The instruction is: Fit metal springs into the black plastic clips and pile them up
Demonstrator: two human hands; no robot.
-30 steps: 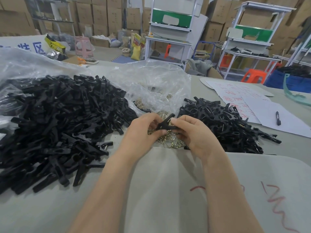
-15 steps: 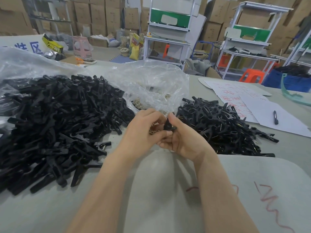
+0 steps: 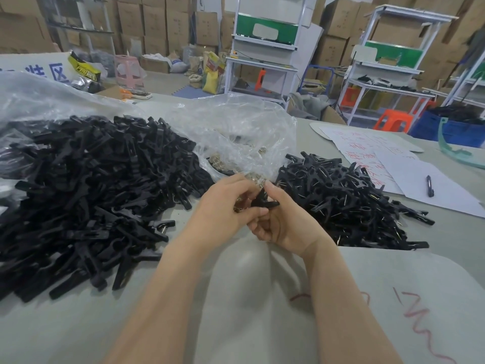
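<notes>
So the one black clip (image 3: pixel 263 201) being worked on is up off the tabletop (image 3: pixel 78 324), held between both hands right in the middle of the view. The left hand (image 3: pixel 225 206) has its thumb and curled fingers pinching one end, and the right hand (image 3: pixel 284 223) is curled round the other end from below, so both have a grip on the same clip. Can't tell whether the spring is seated in it, since the fingers cover that part.

Just under the hands there's a little scatter of brass-coloured springs (image 3: pixel 239 207), spilling out of a crumpled clear plastic bag (image 3: pixel 236 132) that sits behind them.

Progress-wise, my read: the pile to the right (image 3: pixel 349 198) looks like the done ones, because you can see thin metal bits glinting in a lot of those clips. It's a decent pile. But the heap on the left (image 3: pixel 91 193) is way bigger and I see almost no metal in it, so I'd guess those are the bare clips waiting their turn. So maybe a quarter of the way through, give or take, with plenty left to go.

Further out on the right of the tabletop there are some paper sheets (image 3: pixel 433 190) with red handwriting and a pen (image 3: pixel 429 186) lying on them, well apart from the work.
</notes>
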